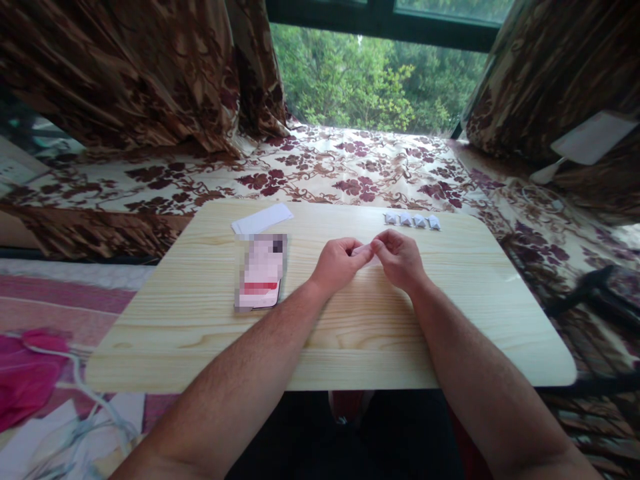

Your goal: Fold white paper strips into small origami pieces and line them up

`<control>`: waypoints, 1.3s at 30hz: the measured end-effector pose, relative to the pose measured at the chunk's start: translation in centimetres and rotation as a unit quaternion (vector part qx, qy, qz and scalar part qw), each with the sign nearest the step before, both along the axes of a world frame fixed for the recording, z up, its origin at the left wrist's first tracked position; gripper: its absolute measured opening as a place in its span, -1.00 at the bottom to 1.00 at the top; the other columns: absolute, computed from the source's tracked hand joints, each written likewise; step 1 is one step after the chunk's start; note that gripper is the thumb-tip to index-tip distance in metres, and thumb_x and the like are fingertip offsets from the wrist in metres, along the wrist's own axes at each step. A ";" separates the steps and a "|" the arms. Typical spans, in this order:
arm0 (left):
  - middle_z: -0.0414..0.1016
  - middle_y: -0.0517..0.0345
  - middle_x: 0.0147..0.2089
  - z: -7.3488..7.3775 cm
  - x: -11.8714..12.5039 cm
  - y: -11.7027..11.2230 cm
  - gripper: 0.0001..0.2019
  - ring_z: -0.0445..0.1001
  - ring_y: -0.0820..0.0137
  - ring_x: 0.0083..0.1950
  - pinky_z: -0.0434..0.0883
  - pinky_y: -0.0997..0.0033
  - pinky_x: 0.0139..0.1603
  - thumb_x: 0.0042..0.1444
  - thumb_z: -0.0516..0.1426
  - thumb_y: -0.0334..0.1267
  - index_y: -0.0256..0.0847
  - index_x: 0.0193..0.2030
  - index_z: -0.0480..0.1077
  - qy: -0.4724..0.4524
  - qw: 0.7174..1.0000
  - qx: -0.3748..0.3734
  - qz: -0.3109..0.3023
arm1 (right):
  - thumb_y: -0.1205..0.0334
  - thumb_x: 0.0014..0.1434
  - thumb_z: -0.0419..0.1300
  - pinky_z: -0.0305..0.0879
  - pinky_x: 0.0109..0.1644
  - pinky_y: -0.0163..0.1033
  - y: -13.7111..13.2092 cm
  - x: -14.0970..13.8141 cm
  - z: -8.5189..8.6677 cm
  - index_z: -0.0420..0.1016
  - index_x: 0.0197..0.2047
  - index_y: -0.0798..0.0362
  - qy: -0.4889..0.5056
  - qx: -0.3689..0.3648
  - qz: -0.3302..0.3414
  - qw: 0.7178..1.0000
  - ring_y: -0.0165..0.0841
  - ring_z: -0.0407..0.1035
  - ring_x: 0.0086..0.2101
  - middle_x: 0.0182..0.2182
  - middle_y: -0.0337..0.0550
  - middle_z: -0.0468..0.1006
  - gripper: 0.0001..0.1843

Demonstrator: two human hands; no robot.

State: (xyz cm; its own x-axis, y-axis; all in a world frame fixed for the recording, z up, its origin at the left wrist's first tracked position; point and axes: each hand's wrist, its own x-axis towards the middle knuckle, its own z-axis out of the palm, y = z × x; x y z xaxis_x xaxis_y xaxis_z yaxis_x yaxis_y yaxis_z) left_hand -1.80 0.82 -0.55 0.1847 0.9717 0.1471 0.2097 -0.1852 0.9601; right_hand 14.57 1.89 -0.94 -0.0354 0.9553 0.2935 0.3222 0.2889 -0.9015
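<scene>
Over the middle of the wooden table (210, 347), my left hand (340, 262) and my right hand (400, 257) meet with closed fingers. Between them they pinch a small piece of white paper (369, 256), partly covered by the fingers. Just beyond my right hand, several small folded white paper pieces (413, 221) stand in a row. A stack of white paper strips (263, 217) lies at the table's far left. Nearer to my left hand, a phone (263, 270) rests flat, its screen blurred out.
A floral-covered window ledge (320, 163) runs behind the table. To the right stand a white lamp (593, 140) and a dark chair-like frame (590, 290). White cables (80, 373) and pink cloth (30, 380) lie at the left.
</scene>
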 end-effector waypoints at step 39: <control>0.27 0.28 -0.58 -0.2 0.3 -0.2 -0.63 0.19 0.50 -0.47 0.09 0.43 -0.42 0.17 0.14 -0.04 -0.24 -0.55 0.34 0.121 0.988 0.081 0.042 | 0.33 0.20 0.16 0.24 -0.24 -0.22 -0.8 -0.1 0.4 0.46 -0.38 0.04 -0.204 0.164 -0.021 0.965 -0.32 0.38 -0.37 -0.43 -0.18 0.52 -0.89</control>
